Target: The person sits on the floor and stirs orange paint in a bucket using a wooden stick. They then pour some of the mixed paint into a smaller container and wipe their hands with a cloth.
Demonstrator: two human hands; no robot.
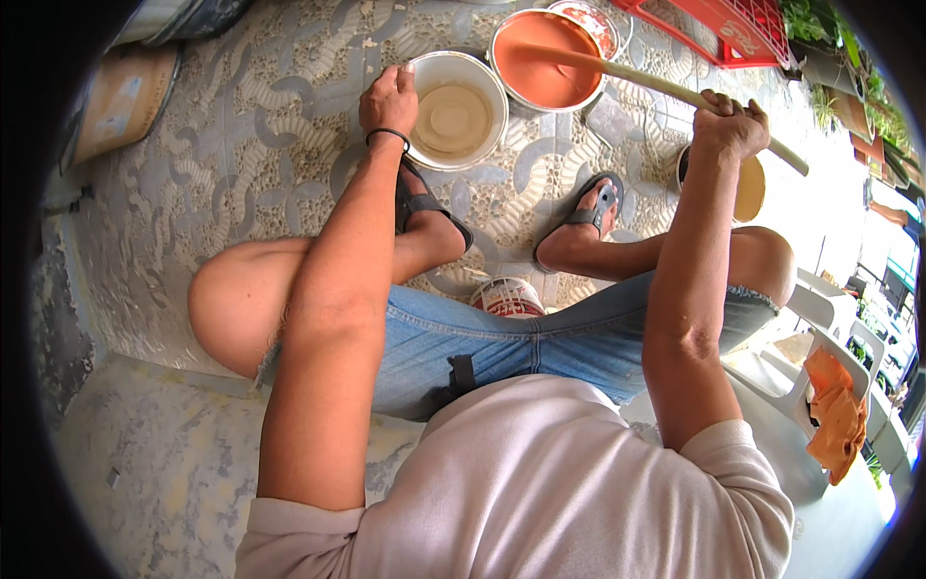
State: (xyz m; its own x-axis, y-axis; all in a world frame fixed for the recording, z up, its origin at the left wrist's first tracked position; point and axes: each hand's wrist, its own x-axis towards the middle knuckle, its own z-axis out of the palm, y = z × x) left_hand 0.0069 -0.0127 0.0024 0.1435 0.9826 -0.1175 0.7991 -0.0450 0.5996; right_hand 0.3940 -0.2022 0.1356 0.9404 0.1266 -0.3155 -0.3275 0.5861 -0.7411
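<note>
My left hand point(389, 101) grips the left rim of a white bucket point(453, 121) with a pale beige inside, standing on the patterned floor. In my right hand point(731, 125) is a long wooden stick point(656, 79), held near its upper end, its far end dipped in a bucket of orange paint point(550, 82). This orange bucket stands just beyond and right of the white one. Behind it is a round lid point(595, 19) smeared with orange.
A red crate point(723, 29) and plants point(810, 29) are at back right, a tan container point(752, 188) beside my right forearm, a cardboard-coloured object point(125, 106) at left. A small bucket point(503, 297) sits between my legs. A white chair point(776, 376) with orange cloth point(832, 415) is at right.
</note>
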